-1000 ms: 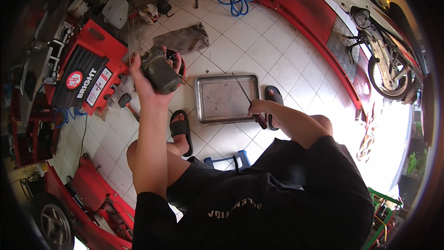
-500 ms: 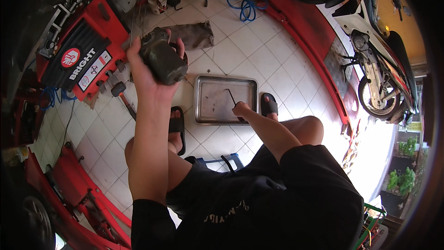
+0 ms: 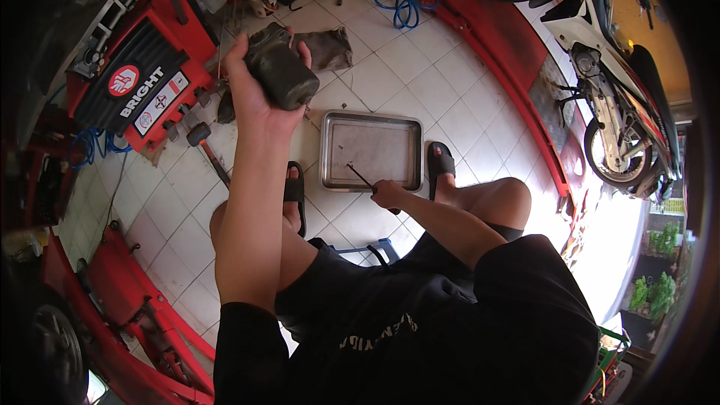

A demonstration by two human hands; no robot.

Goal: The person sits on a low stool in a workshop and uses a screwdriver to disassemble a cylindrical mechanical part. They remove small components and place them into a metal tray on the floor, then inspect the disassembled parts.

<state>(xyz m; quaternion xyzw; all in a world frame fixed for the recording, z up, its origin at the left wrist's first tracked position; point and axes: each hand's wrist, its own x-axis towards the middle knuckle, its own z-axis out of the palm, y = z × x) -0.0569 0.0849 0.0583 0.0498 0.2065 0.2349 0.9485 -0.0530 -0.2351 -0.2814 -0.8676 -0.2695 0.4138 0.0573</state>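
Observation:
My left hand (image 3: 259, 109) is raised to the far left of the tray, its fingers and thumb wrapped round a grimy, dark, rounded cylindrical part (image 3: 287, 75). The part is tilted, its blunt rounded end toward the lower right; its exact kind cannot be made out. Over the near right edge of a shallow metal tray (image 3: 371, 115), my right hand (image 3: 387, 194) is closed round a slim tool with a thin dark shaft (image 3: 361, 175). The shaft slants up and left over the tray, well apart from the part. My fist covers most of its handle.
A black-headed mallet (image 3: 199, 133) lies left of my foot, by a red machine (image 3: 180, 19). Beyond the left hand is a dirty dark cloth (image 3: 326, 49). Blue hose (image 3: 405, 11) coils farther back. A red ramp (image 3: 487, 56) and a motorcycle (image 3: 611, 90) stand at right.
My left hand has moved the dark part farther away and slightly right. My right hand has come a little nearer, and the tool's shaft now leans more to the left. The view has shifted slightly.

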